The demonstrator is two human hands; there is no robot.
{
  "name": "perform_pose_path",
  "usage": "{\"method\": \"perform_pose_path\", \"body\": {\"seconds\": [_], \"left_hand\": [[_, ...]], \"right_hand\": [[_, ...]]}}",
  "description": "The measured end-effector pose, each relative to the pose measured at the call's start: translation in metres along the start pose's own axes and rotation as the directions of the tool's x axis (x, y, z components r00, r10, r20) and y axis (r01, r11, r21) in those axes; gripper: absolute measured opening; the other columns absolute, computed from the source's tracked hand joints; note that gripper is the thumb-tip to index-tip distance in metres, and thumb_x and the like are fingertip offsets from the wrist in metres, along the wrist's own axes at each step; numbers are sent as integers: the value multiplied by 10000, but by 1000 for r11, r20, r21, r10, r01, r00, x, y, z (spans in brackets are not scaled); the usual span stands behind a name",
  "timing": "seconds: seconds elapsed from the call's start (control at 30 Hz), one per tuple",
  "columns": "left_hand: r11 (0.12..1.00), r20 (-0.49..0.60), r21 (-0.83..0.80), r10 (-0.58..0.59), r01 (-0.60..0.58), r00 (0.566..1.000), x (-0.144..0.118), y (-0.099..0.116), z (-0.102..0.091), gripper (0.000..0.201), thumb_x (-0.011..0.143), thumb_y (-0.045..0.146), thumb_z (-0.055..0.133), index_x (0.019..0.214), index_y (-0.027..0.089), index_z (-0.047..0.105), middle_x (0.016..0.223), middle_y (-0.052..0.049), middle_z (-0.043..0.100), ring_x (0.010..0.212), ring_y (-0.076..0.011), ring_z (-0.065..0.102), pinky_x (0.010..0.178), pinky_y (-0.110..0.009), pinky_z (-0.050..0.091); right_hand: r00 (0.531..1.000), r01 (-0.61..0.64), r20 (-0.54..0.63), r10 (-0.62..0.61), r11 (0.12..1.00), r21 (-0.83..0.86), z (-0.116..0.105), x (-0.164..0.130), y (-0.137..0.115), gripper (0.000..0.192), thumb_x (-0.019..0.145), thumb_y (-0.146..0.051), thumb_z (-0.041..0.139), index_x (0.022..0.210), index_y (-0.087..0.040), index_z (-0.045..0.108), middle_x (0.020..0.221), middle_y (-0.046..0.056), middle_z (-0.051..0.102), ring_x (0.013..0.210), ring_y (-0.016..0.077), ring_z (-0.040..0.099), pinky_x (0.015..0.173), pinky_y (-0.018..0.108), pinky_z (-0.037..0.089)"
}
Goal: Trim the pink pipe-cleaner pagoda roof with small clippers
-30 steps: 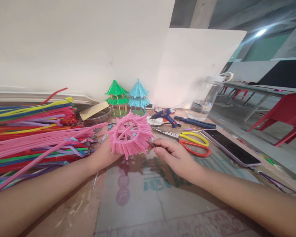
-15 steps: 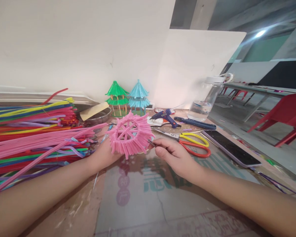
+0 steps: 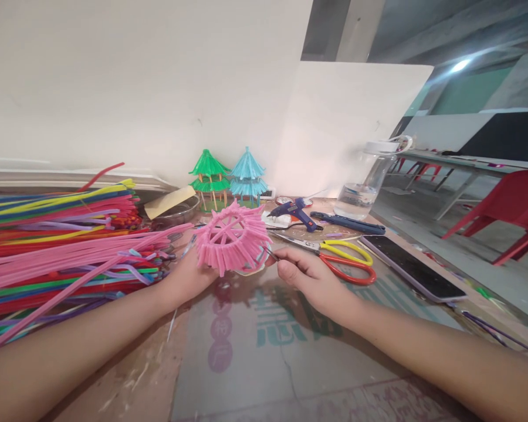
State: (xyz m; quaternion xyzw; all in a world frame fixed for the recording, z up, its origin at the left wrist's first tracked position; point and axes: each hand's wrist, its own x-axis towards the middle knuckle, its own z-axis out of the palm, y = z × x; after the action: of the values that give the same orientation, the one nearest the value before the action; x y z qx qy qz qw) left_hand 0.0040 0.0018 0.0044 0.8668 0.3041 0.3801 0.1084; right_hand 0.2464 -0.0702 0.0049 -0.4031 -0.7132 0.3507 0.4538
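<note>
A pink pipe-cleaner pavilion roof, with a spoked ring at its top and a fringe of strips around it, is held up over the board. My left hand grips it from below and behind on the left; its fingertips are hidden by the fringe. Thin dark tweezers are pinched in my right hand, their tips at the right edge of the pink fringe. A pale piece shows beneath the roof, too covered to name.
Left lie bundles of coloured pipe cleaners. Behind stand a green pavilion and a blue pavilion. To the right are a glue gun, scissors, a dark-handled tool, a phone and a water bottle.
The pink roof has tilted, so its top ring looks flatter and more of the front fringe shows. Both hands keep their holds. The whole view has shifted slightly.
</note>
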Motion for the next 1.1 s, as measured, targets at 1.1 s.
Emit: {"method": "perform_pose_path", "body": {"seconds": [1.1], "left_hand": [[996, 7, 81, -50, 49, 999, -9, -31, 2, 199, 936, 338, 521, 958, 210, 672, 962, -95, 725, 1093, -313, 642, 1014, -501, 514]], "right_hand": [[987, 62, 152, -41, 989, -136, 0, -2, -3, 385, 989, -512, 483, 1016, -184, 683, 992, 89, 734, 898, 227, 666, 806, 346, 531]]}}
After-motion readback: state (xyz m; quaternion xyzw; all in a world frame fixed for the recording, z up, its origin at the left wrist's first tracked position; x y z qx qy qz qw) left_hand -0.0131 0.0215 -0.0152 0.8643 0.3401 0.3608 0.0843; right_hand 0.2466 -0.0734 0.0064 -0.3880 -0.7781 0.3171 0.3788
